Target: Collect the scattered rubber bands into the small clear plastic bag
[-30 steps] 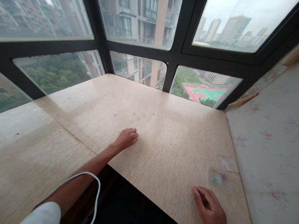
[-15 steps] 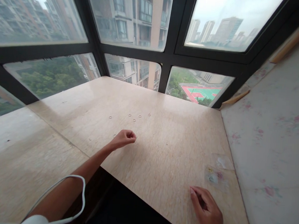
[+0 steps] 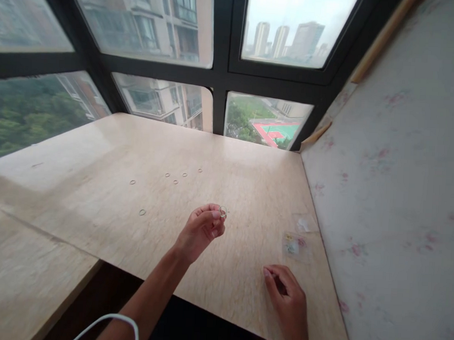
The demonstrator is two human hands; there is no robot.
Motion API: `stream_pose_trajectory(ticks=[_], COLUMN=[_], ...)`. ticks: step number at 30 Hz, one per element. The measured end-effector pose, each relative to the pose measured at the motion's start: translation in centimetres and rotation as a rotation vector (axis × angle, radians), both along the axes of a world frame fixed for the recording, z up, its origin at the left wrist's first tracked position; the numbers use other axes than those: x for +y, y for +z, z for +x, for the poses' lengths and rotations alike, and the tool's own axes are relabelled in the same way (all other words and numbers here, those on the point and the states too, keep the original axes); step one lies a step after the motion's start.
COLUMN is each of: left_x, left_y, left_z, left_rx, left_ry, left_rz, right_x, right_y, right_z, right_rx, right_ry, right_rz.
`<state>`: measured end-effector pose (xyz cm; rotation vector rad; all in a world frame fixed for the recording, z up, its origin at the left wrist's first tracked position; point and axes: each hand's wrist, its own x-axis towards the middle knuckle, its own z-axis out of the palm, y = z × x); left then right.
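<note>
Between thumb and fingers, my left hand pinches a small thin ring, held up above the table. My right hand rests at the near right of the table with its thumb and fingertips pressed together; whatever they hold, if anything, is too small to make out. Several similar rings lie spread on the tabletop to the left and beyond my left hand, among them a nearer ring and a ring farther left. Past my right hand lies a clear plastic bag with small yellow, pink and green pieces in it.
The pale marble-patterned tabletop reaches back to dark-framed windows. Another clear bag lies by the flowered wall at right. A white cable loops over my left forearm. The table's front edge drops to a dark gap.
My left hand has risen and turned toward me, bringing the ring into sight. The view has swung to the right. My right hand keeps its closed pose.
</note>
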<state>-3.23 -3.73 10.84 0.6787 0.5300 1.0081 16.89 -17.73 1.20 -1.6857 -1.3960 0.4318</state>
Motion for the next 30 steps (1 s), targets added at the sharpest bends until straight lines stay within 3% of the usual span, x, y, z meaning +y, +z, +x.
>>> stream_pose_trajectory(ticks=[8,16,24,30], left_x=[-1.1,-0.9,-0.4,-0.2], left_y=[0.0,-2.9,-6.0,-7.0], left_z=[6.7,12.8,15.1,14.5], left_rx=[0.257,0.605,0.995,1.001], left_ry=[-0.103,-0.231,-0.277,-0.276], left_rz=[0.066,0.318,0.920,0.971], right_x=[0.3,0.5,0.7,0.7], right_y=[0.6,1.3,1.0,1.1], right_z=[-0.4,-0.6,-0.6,-0.6], right_rx=[0.087,0.139,0.171,0.179], right_ry=[-0.029,-0.062,-0.068,-0.073], right_rz=[-0.024,-0.027,-0.026,-0.031])
